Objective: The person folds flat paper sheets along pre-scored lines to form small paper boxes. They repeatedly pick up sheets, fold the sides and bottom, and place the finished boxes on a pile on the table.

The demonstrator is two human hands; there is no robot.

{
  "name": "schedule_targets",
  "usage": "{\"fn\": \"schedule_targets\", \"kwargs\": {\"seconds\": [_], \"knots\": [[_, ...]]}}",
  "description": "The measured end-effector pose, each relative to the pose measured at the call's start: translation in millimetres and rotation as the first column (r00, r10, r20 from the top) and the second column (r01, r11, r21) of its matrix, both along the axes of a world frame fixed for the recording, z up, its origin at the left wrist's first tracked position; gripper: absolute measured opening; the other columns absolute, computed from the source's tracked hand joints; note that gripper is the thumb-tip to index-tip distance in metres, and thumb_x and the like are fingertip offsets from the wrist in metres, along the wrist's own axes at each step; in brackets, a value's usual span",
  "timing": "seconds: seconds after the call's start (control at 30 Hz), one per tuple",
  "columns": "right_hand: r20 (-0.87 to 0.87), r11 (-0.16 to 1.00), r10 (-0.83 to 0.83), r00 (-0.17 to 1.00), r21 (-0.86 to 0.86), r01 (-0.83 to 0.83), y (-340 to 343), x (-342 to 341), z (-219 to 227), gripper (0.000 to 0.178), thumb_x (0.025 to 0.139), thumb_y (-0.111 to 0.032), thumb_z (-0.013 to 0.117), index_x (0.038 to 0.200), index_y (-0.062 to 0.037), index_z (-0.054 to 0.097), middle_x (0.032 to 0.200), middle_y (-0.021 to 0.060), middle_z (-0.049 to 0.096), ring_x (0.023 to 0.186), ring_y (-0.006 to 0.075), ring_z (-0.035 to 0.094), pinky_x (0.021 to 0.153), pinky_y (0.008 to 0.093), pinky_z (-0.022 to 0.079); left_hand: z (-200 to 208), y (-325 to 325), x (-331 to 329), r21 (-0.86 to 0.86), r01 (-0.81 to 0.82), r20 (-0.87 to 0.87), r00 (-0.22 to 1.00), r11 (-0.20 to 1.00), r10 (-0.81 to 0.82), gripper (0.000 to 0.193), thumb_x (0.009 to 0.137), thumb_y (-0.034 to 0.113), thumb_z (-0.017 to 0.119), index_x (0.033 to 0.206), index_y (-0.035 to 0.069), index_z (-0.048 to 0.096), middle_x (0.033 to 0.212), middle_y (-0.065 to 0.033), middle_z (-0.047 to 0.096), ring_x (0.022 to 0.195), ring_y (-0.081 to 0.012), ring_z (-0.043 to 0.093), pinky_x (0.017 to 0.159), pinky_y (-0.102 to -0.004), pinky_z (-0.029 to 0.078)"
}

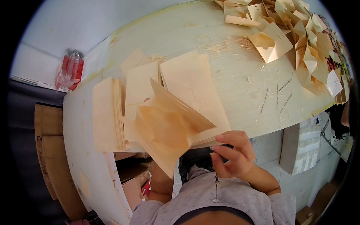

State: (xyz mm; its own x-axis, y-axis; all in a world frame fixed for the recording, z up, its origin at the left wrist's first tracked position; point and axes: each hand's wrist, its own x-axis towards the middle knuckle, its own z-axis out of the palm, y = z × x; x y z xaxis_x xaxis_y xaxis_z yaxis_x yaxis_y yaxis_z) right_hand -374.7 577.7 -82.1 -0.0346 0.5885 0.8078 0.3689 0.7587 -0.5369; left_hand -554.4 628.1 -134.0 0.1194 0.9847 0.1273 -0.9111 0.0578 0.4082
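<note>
A beige paper envelope (163,125) stands tilted in front of me with its mouth gaping. My left hand (146,100) holds it from behind; only a fingertip shows past its edge, and the rest is hidden by the paper. To the right of the envelope is my right hand (236,153), just off the table's near edge. Its fingers are curled, with thumb and fingertips close together; anything between them is too small to make out. Under and behind the raised envelope lie flat stacks of envelopes (187,75), with another stack (107,112) at the left.
Opened envelopes (273,41) are heaped at the far right of the pale table (240,105). Small thin slivers (228,47) and dark strokes (285,85) lie on its top. Cardboard (56,161) leans at the left; a white foam block (300,146) stands on the floor at right.
</note>
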Motion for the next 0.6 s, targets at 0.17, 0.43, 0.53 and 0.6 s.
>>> {"fn": "schedule_targets", "kwargs": {"seconds": [0.17,0.43,0.53,0.6], "knots": [[-0.132,0.993,0.037,0.991,-0.104,-0.051,-5.1,-2.2,-9.2,0.029,0.062,0.007,0.065,0.091,0.0030,0.058,0.087,0.0144,0.057,0.061,0.0205,0.054,0.054,0.0269,0.045,-13.2,-2.5,-2.9,-0.099,-0.050,0.099,0.993,0.994,0.060,0.057,0.082,0.036,0.058,0.127,0.011,0.033,0.117,-0.0098,0.046,0.109,-0.0236,0.048,0.090,-0.0381,0.042],[-0.236,0.899,0.036,0.971,-0.416,-0.134,-7.7,-22.2,1.4,0.030,0.065,-0.002,0.072,0.090,0.0014,0.056,0.076,0.0085,0.052,0.056,0.0118,0.051,0.050,0.0217,0.041,-25.2,-10.2,-1.2,-0.115,-0.071,0.109,0.991,0.991,0.084,0.060,0.083,0.041,0.056,0.129,0.011,0.032,0.118,-0.0090,0.046,0.109,-0.0239,0.047,0.092,-0.0396,0.041],[-0.193,0.902,-0.021,0.981,-0.426,-0.065,-5.3,-25.8,-7.1,0.027,0.065,0.000,0.072,0.088,0.0020,0.057,0.075,0.0078,0.052,0.056,0.0115,0.051,0.050,0.0213,0.040,-0.1,-3.2,20.9,0.014,-0.076,0.107,0.992,0.997,0.074,0.054,0.082,0.038,0.058,0.123,0.010,0.035,0.115,-0.0064,0.042,0.103,-0.0208,0.045,0.087,-0.0393,0.040],[-0.188,0.912,-0.045,0.981,-0.408,-0.036,-5.5,-26.8,-11.7,0.024,0.066,0.001,0.070,0.086,0.0026,0.057,0.074,0.0078,0.051,0.057,0.0113,0.051,0.051,0.0207,0.040,10.1,-1.4,29.2,0.059,-0.093,0.055,0.994,0.994,0.090,0.054,0.081,0.036,0.059,0.121,0.010,0.035,0.114,-0.0049,0.040,0.101,-0.0190,0.044,0.085,-0.0384,0.040]]}}
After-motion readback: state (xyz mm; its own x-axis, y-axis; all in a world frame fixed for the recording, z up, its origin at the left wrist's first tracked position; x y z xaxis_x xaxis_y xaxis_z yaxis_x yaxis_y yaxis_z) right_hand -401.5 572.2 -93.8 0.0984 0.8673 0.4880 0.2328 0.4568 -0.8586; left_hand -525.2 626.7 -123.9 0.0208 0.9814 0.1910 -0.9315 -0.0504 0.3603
